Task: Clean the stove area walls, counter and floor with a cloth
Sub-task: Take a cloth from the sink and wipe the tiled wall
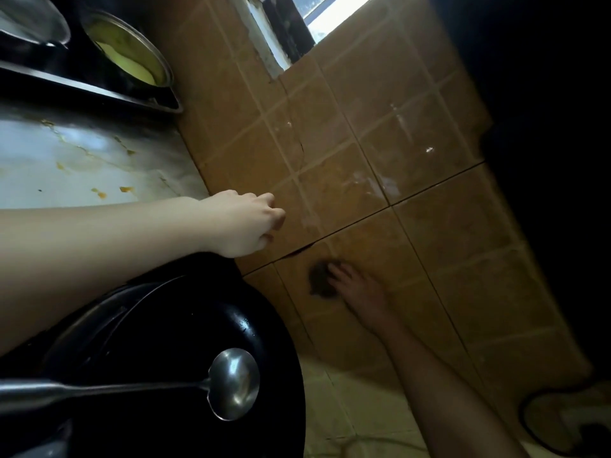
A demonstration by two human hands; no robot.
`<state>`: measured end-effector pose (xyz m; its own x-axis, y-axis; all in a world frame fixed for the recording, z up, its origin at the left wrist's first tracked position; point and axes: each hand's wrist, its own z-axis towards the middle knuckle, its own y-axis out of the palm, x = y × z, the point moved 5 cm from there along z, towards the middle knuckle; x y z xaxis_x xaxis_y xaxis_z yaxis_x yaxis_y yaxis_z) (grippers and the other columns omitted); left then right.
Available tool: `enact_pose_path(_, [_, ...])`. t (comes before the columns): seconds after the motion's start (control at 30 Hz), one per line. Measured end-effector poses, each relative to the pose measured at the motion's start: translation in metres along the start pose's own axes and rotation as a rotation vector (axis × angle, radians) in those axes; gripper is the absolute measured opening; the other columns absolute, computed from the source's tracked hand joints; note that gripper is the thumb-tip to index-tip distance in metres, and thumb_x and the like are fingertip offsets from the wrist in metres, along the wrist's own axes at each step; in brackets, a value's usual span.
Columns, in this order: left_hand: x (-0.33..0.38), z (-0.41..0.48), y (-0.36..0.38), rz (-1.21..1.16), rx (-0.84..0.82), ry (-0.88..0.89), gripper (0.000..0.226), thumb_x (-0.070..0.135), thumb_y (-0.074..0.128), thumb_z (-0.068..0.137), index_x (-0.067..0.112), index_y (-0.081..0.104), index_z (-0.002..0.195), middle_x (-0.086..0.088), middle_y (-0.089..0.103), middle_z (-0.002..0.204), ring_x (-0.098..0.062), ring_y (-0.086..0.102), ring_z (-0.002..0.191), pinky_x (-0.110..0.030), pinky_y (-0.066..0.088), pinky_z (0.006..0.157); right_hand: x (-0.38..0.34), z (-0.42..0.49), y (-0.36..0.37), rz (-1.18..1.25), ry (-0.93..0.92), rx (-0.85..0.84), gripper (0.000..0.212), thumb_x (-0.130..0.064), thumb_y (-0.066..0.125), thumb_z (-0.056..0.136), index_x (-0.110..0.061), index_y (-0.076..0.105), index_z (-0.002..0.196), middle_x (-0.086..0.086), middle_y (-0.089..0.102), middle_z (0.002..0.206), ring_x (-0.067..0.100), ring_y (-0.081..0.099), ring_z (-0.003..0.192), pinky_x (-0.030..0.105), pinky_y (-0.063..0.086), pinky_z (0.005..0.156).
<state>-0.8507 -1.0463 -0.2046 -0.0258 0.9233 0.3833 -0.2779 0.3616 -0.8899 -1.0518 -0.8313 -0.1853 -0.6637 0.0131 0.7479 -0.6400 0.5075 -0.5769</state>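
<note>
A small dark cloth (321,281) is pressed against the brown tiled wall (413,166), low down beside the stove. My right hand (358,290) grips the cloth from the right, and both are blurred. My left hand (246,223) reaches across the counter's end with its fingers curled, knuckles against the wall, holding nothing. The pale marble counter (82,160) carries orange food stains.
A black wok (185,352) with a steel ladle (233,383) lying in it sits under my left forearm. A steel pot (129,51) with yellow contents stands on the stove (99,90) at top left. A window (330,11) is above. Pale floor tiles (347,421) and a shoe (562,421) lie below.
</note>
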Motion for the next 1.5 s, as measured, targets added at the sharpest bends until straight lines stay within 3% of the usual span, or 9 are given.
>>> enact_pose_path(0.33, [0.049,0.0,0.003,-0.11,0.035,0.088,0.029,0.033,0.039,0.098,0.021,0.044,0.123,-0.004,0.042,0.113,-0.029,0.056,0.103,-0.037,0.042,0.075,0.087,-0.045,-0.069,0.283,0.587,0.38,0.059,0.003,0.06,0.082,-0.012,0.047,0.137,0.008,0.03,0.153,0.032,0.022,0.141,0.045,0.031,0.111])
enact_pose_path(0.63, [0.072,-0.009,0.021,-0.068,-0.037,0.154,0.032,0.032,0.037,0.098,0.016,0.042,0.126,-0.006,0.042,0.117,-0.028,0.055,0.104,-0.037,0.043,0.077,0.024,-0.09,0.02,0.233,0.235,-0.076,0.059,0.01,0.052,0.083,-0.015,0.048,0.137,0.004,0.028,0.154,0.027,0.022,0.143,0.04,0.035,0.108])
enact_pose_path(0.77, [0.079,-0.009,0.027,-0.076,-0.062,0.162,0.031,0.031,0.038,0.098,0.014,0.043,0.124,-0.008,0.043,0.119,-0.029,0.055,0.105,-0.039,0.046,0.082,0.001,-0.125,0.046,0.208,0.075,-0.2,0.065,0.006,0.078,0.058,-0.018,0.067,0.117,0.005,0.054,0.136,0.034,0.05,0.126,0.043,0.052,0.089])
enact_pose_path(0.9, [0.083,-0.01,0.031,-0.044,-0.079,0.172,0.034,0.032,0.038,0.098,0.014,0.042,0.127,-0.007,0.043,0.12,-0.028,0.055,0.106,-0.039,0.047,0.083,-0.007,-0.161,0.064,0.115,0.021,-0.303,0.065,-0.004,0.078,0.062,-0.029,0.063,0.121,-0.004,0.045,0.144,0.025,0.045,0.131,0.038,0.046,0.095])
enact_pose_path(1.0, [0.078,-0.007,0.026,-0.062,-0.05,0.162,0.036,0.032,0.04,0.097,0.016,0.041,0.129,-0.006,0.043,0.121,-0.028,0.054,0.108,-0.039,0.045,0.084,0.016,-0.172,0.047,-0.024,0.061,-0.236,0.067,-0.012,0.091,0.041,-0.028,0.072,0.104,-0.002,0.062,0.127,0.022,0.063,0.11,0.038,0.055,0.08])
enact_pose_path(1.13, [0.07,-0.001,0.016,-0.088,0.017,0.119,0.033,0.033,0.041,0.097,0.019,0.043,0.127,-0.005,0.044,0.116,-0.028,0.055,0.106,-0.036,0.044,0.08,0.063,-0.169,0.001,-0.046,0.215,-0.04,0.072,0.0,0.088,0.043,-0.01,0.069,0.112,0.01,0.061,0.128,0.033,0.062,0.11,0.045,0.053,0.08])
enact_pose_path(1.23, [0.07,0.0,0.014,-0.082,0.031,0.116,0.032,0.034,0.04,0.098,0.019,0.044,0.126,-0.005,0.044,0.116,-0.027,0.055,0.106,-0.035,0.044,0.079,0.087,-0.155,-0.028,0.083,0.378,0.075,0.074,0.015,0.079,0.051,-0.002,0.062,0.121,0.017,0.052,0.136,0.042,0.051,0.121,0.053,0.049,0.088])
enact_pose_path(1.37, [0.059,0.0,0.01,-0.067,0.049,0.095,0.032,0.034,0.039,0.098,0.021,0.043,0.127,-0.004,0.043,0.116,-0.027,0.056,0.106,-0.034,0.042,0.076,0.109,-0.127,-0.057,0.184,0.632,0.204,0.083,0.013,0.069,0.067,-0.011,0.04,0.141,0.007,0.023,0.156,0.029,0.016,0.144,0.044,0.034,0.105])
enact_pose_path(1.5, [0.048,0.001,0.006,-0.072,0.042,0.073,0.03,0.035,0.038,0.098,0.023,0.044,0.124,-0.003,0.043,0.115,-0.027,0.056,0.107,-0.035,0.044,0.079,0.104,-0.106,-0.068,0.24,0.672,0.306,0.079,0.014,0.066,0.072,-0.011,0.039,0.142,0.008,0.021,0.156,0.028,0.011,0.145,0.041,0.031,0.109])
